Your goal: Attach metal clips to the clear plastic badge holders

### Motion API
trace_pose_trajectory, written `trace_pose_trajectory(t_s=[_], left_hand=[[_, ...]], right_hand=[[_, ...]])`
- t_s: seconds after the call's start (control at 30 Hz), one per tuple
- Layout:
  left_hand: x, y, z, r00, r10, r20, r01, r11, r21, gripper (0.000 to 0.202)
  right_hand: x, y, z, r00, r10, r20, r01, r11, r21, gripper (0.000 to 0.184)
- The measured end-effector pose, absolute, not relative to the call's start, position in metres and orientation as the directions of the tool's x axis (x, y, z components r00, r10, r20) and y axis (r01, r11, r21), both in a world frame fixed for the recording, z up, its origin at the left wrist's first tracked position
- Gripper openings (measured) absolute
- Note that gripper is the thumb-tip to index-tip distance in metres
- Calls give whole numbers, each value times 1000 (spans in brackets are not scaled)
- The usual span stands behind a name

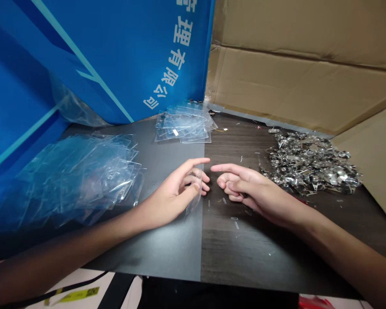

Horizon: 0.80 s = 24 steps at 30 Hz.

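My left hand (176,191) rests on the dark table, fingers curled round a clear plastic sleeve (195,198) that stands on edge, index finger stretched out. My right hand (244,186) lies just to its right with the index finger pointing toward the left hand and the other fingers folded; whether anything is pinched in them is hidden. The two index fingertips are nearly touching. A heap of small shiny metal clips (312,163) lies close to the right of my right hand. A loose pile of clear plastic sleeves (77,176) lies left of my left hand.
A smaller stack of clear sleeves (185,124) sits at the back by a blue printed board (116,56). Brown cardboard walls (302,86) close off the back and right. Tiny plastic bits (234,221) dot the dark table (238,257). A black strap (70,287) hangs below the front edge.
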<state>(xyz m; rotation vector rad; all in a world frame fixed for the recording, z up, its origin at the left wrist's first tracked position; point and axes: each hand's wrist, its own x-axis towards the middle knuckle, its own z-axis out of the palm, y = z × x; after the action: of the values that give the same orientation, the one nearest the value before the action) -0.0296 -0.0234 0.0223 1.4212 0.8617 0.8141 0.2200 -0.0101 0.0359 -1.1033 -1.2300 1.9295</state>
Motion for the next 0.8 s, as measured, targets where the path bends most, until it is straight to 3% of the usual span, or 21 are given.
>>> trace_pose_trajectory(t_s=[0.1, 0.27, 0.57, 0.8], left_hand=[[-30, -24, 25, 468, 884, -23, 27, 12, 1000, 44], [-30, -22, 27, 613, 788, -47, -124, 154, 980, 27], [-31, -18, 21, 789, 605, -105, -223, 441, 869, 57], [-28, -20, 25, 766, 634, -108, -248, 445, 861, 52]], right_hand=[[222, -11, 36, -515, 802, -303, -5, -357, -934, 57], [229, -11, 38, -594, 780, -196, 187, -103, -977, 59], [225, -22, 33, -603, 794, -74, 430, 246, -869, 63], [225, -21, 25, -626, 780, -17, 439, 334, -834, 68]])
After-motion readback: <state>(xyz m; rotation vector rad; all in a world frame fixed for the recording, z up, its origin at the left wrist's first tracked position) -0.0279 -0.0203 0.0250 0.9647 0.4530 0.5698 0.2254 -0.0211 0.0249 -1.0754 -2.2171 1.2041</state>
